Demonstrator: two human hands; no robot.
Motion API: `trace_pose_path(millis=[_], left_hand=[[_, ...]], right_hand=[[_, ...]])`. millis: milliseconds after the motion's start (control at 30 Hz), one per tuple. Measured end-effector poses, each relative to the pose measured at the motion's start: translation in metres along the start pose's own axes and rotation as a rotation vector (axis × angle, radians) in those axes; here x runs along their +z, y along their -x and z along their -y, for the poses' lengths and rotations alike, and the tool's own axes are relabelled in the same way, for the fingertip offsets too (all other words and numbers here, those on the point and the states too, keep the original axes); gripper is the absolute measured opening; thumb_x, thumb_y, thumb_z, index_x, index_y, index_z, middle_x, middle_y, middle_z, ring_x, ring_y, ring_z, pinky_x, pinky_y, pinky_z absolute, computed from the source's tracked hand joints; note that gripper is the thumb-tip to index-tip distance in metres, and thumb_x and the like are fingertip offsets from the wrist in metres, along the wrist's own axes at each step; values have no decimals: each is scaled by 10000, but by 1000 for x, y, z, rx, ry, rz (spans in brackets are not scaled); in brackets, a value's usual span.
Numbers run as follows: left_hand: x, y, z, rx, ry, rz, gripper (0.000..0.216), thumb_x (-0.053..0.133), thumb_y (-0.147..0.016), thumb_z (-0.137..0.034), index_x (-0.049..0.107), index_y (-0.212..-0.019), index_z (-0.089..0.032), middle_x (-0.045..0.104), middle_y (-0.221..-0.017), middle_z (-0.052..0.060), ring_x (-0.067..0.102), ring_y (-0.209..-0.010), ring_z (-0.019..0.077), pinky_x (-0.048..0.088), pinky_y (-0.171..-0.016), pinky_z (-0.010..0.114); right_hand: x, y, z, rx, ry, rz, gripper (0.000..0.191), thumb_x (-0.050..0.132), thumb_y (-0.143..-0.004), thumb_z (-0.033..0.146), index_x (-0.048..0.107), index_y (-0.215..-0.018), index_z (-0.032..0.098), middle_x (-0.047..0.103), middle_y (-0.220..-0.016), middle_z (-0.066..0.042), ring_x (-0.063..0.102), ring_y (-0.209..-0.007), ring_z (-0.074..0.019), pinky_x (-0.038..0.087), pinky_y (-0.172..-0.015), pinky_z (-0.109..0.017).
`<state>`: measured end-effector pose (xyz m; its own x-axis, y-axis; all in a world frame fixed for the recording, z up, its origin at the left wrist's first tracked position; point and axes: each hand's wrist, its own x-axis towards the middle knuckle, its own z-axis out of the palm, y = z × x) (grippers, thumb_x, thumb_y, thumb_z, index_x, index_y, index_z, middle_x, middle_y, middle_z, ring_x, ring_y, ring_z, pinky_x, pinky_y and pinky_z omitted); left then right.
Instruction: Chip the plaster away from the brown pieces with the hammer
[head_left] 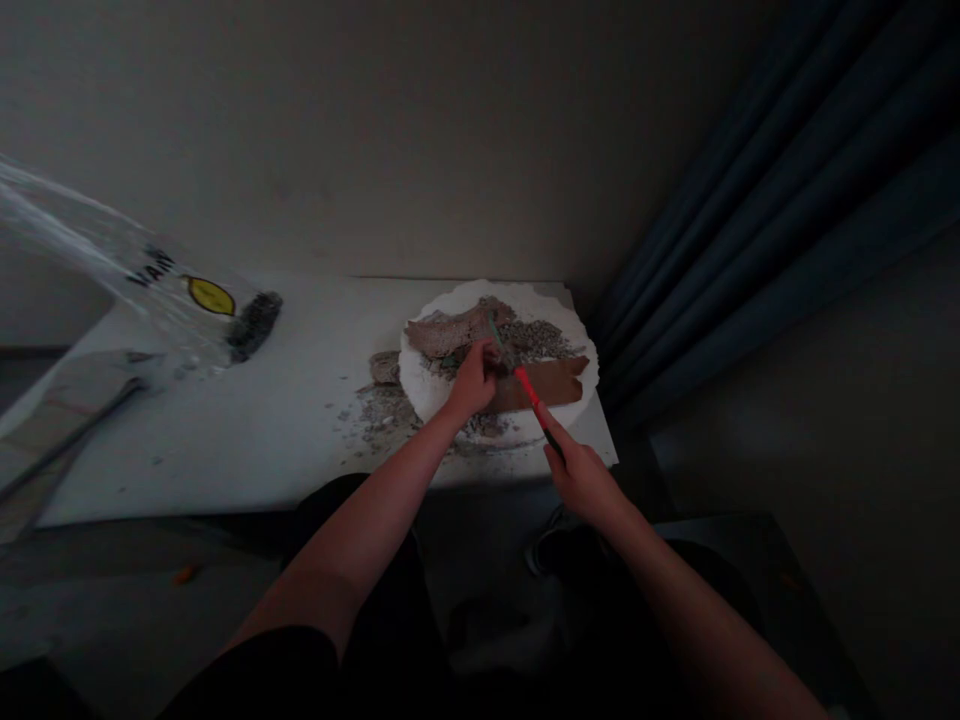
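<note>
Rubble on a white desk (285,420), worked with both hands. Right hand (581,478) wrapped tight round the low end of a red-handled tool (525,385), grip closed on the handle, metal end reaching up beside the left hand (472,382). Left grip curled down onto the crumbly stuff at the middle of a white plate (574,345); cannot tell whether pinching a bit or only pressing. Tool probably light and stiff, best taken near the handle's end, well clear of the metal tip. Chunks probably hard but brittle, quick to flake and shed grit, so better steadied from above than squeezed. Counted: one tool, one plate, one flat brown slab (555,382) across the plate's near side, one big grey-brown chunk (450,332) at its far side, one smaller chunk (385,367) just off the rim, crumbs (382,410) beyond counting. Also one clear plastic bag (150,290) far left and one dark curtain (750,230) at right.
</note>
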<state>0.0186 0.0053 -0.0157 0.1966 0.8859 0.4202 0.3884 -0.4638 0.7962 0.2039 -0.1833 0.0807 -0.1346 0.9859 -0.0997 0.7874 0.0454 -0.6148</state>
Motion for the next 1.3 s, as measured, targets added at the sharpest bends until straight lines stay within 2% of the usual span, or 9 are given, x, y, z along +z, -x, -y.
trace_pose_path(millis=[200,533,733,900,1000,1133,1167,1233,1300], left_hand=[[0,-1,-1,-6,24,0,588,457,-712,-9,476,-1286,-140,659,-1091,107,650,-938,207,537,-917,390],[0,-3,-1,-27,66,-45,518,445,-723,-6,498,-1212,-166,666,-1014,79,660,-893,198,558,-877,395],[-12,-12,-6,-74,95,-207,507,423,-735,-2,493,-1200,-193,668,-1021,76,666,-908,196,561,-907,412],[-50,-17,1,-140,37,-295,450,460,-772,-65,496,-1197,-207,664,-1029,74,660,-849,209,568,-874,441],[-85,-12,11,-270,-79,-398,402,486,-773,-65,491,-1156,-184,652,-1029,76,649,-847,207,555,-852,408],[-130,7,21,-431,-331,-419,341,525,-813,-67,493,-1141,-155,653,-1035,102,643,-858,210,512,-818,373],[-140,14,23,-462,-428,-396,292,531,-841,-98,508,-1128,-150,658,-1021,112,644,-866,222,500,-813,379],[-154,27,27,-563,-590,-249,195,553,-871,-176,556,-1064,-152,675,-966,119,651,-870,251,483,-788,384],[-161,41,30,-643,-699,30,109,583,-869,-252,610,-930,-166,691,-896,114,660,-859,270,477,-766,379]], right_hand=[[4,1,1,1,-64,4,674,388,-1005,262,190,-1649,263,751,-898,-91,696,-761,-252,475,-734,-337],[6,-3,-4,7,18,-15,672,372,-1009,279,175,-1651,288,757,-910,-93,704,-790,-275,483,-732,-350],[6,-6,4,-26,74,36,671,375,-1010,268,175,-1649,300,764,-941,-87,708,-798,-264,486,-738,-341],[10,-7,6,-15,101,41,669,374,-1012,260,173,-1650,294,765,-976,-93,715,-834,-275,484,-760,-352],[10,-7,2,-15,111,23,660,365,-1021,275,170,-1650,298,765,-978,-99,719,-841,-283,483,-750,-352],[7,-3,-3,3,141,3,661,354,-1023,273,157,-1654,280,765,-929,-100,716,-827,-294,477,-740,-358],[7,-1,-4,8,154,14,663,361,-1017,262,171,-1652,279,764,-906,-96,715,-816,-296,475,-735,-358],[5,2,-5,2,153,26,666,375,-1008,254,195,-1648,286,762,-893,-89,715,-813,-297,474,-729,-355],[4,4,-4,-6,129,6,666,373,-1010,270,188,-1650,282,763,-899,-90,716,-826,-300,477,-729,-357]])
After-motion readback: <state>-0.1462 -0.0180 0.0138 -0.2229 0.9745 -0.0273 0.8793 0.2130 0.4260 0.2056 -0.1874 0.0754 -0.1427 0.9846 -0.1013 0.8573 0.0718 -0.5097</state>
